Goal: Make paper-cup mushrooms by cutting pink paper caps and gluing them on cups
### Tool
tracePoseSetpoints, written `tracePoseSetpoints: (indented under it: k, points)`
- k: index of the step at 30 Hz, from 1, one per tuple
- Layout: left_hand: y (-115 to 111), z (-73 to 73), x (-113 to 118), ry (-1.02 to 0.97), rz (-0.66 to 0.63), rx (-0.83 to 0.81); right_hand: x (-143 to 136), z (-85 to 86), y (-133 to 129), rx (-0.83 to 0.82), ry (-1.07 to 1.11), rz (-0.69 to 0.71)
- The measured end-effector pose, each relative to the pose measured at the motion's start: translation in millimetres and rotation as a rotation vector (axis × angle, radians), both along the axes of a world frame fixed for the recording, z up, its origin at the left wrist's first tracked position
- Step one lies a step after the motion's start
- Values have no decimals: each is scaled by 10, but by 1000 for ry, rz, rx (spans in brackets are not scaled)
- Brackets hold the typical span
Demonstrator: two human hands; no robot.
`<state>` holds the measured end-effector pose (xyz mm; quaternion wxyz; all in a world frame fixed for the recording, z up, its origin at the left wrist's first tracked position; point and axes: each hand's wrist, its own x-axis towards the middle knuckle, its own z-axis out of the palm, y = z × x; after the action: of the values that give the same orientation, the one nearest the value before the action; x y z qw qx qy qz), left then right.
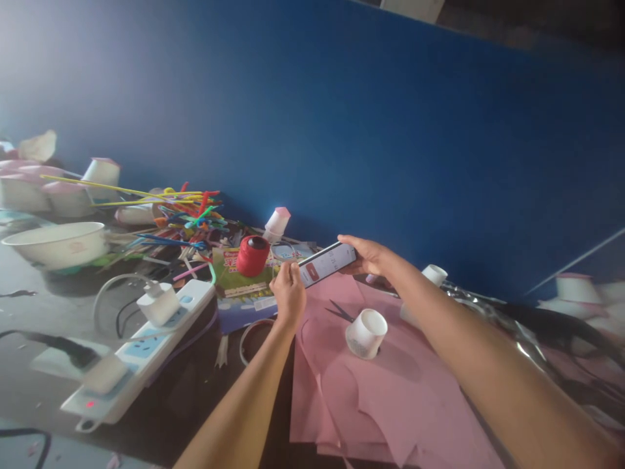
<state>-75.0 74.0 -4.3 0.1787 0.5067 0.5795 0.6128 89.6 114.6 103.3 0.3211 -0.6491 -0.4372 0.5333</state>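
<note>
Phone (328, 264) was near the middle of the frame, tilted up to the right, and you had both ends: left hand (289, 294) gripping the lower-left one, right hand (365, 254) grasping the upper-right one. A red spool (252, 256) stood just left of it. Lower in the frame, you had a white cup (368, 333) on pink paper (405, 407), dark scissor blades (340, 312) right beside it.

Illegible lettering on phone (328, 264) and booklet (240, 303)
</note>
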Motion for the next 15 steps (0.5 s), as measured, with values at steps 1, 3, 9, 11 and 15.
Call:
tracePoseSetpoints:
  k: [1,3,9,11,15]
  points:
    - [-13,25,9,33,16,29,29,-1,0,9,37,-31]
    - [-34,61,27,97,80,122,110,12,25,18,103,-113]
    - [-7,-36,63,164,101,234,456,11,305,178,155,-366]
    - [10,-90,78,171,69,218,539,-55,422,220,102,-396]
    - [6,-128,115,192,18,222,595,-272,613,255,-36,-390]
